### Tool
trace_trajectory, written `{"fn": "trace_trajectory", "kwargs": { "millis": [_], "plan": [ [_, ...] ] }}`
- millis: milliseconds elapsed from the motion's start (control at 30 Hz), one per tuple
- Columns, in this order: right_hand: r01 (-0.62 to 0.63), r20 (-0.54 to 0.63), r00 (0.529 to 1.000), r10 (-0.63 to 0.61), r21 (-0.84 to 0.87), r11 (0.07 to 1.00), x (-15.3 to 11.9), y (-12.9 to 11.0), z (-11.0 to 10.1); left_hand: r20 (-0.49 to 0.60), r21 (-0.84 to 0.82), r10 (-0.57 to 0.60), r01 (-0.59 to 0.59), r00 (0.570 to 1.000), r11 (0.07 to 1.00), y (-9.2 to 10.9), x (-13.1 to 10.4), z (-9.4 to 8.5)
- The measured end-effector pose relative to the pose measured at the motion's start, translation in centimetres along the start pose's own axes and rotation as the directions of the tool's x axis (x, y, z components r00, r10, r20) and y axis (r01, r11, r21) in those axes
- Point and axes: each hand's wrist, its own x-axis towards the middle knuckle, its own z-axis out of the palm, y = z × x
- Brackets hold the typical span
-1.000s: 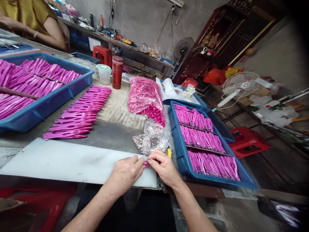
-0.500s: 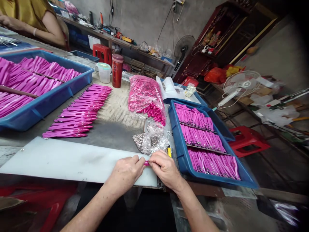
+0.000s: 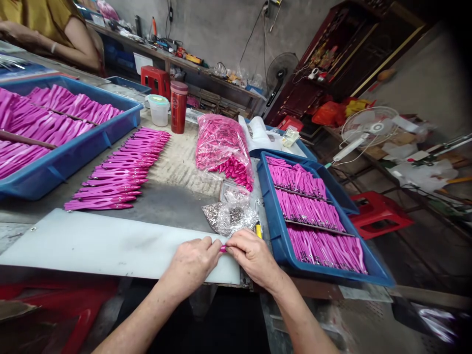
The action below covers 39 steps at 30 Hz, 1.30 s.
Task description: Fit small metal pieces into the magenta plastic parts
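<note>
1. The left hand point(image 3: 191, 263) and the right hand point(image 3: 252, 255) are meeting fingertip to fingertip over the near right corner of the white board point(image 3: 103, 246), both pinching one small pink piece point(image 3: 223, 249); only a sliver of it is showing between the fingers
2. Compared with half a second and a second ago, almost nothing is changing: the hands are staying in the same spot, the grip is looking just as tight, and the pink piece is peeking out at the same place. The whole view is drifting down very slightly, which reads as a small head movement, not hand movement
3. Judging from that, the fine fingertip work on the piece is still going on; what exactly the fingers are doing to it is hidden
4. A crinkled clear bag of small metal parts point(image 3: 230, 216) is lying just beyond the hands, with a yellow object point(image 3: 258, 230) beside it
5. A blue tray point(image 3: 275, 231) with rows of pink pieces is sitting just right of the right hand, and a full bag of pink pieces point(image 3: 223, 150) is lying behind the clear bag
6. Further left, a fanned row of pink pieces point(image 3: 121, 172) is lying on the table next to another blue tray point(image 3: 73, 157), unchanged
7. Another person's arm point(image 3: 79, 46) is resting at the far left, well apart from the hands
</note>
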Motion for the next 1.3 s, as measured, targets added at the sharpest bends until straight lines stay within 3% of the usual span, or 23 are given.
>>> {"fn": "trace_trajectory", "kwargs": {
  "millis": [433, 633, 867, 967, 1133, 1200, 1300],
  "plan": [
    [-0.040, 0.045, 0.998, 0.038, 0.045, 0.998, 0.3, -0.3, 0.1, 0.017, -0.007, 0.024, -0.024, 1.000, 1.000, 0.0, -0.3, 0.2],
    [-0.180, 0.081, 0.982, 0.172, 0.099, 0.979, 0.4, -0.3, -0.3, 0.024, 0.002, 0.032, -0.032, 0.999, 0.999, 0.0, -0.1, 0.0],
    [-0.135, 0.142, 0.983, 0.115, 0.144, 0.980, 0.3, 0.0, -0.9, -0.004, -0.011, 0.009, -0.009, 1.000, 1.000, 0.0, 0.0, -0.2],
    [-0.139, 0.079, 0.989, 0.129, 0.137, 0.981, 0.3, 0.3, -1.2, -0.022, -0.012, 0.006, -0.006, 1.000, 1.000, 0.0, 0.0, -0.2],
    [-0.157, -0.152, 0.975, 0.161, 0.039, 0.987, 1.4, 1.6, -1.8, -0.029, 0.004, 0.005, -0.005, 1.000, 1.000, -0.1, 0.0, 0.0],
    [-0.172, -0.161, 0.974, 0.160, -0.060, 0.983, 2.3, 2.1, -1.9, -0.044, 0.006, 0.006, -0.005, 0.999, 1.000, -0.1, -0.1, 0.1],
    [-0.192, -0.060, 0.981, 0.182, -0.309, 0.931, 3.7, 2.6, -1.8, -0.062, -0.002, 0.003, -0.003, 0.998, 1.000, -0.2, -0.1, 0.1]
  ]
}}
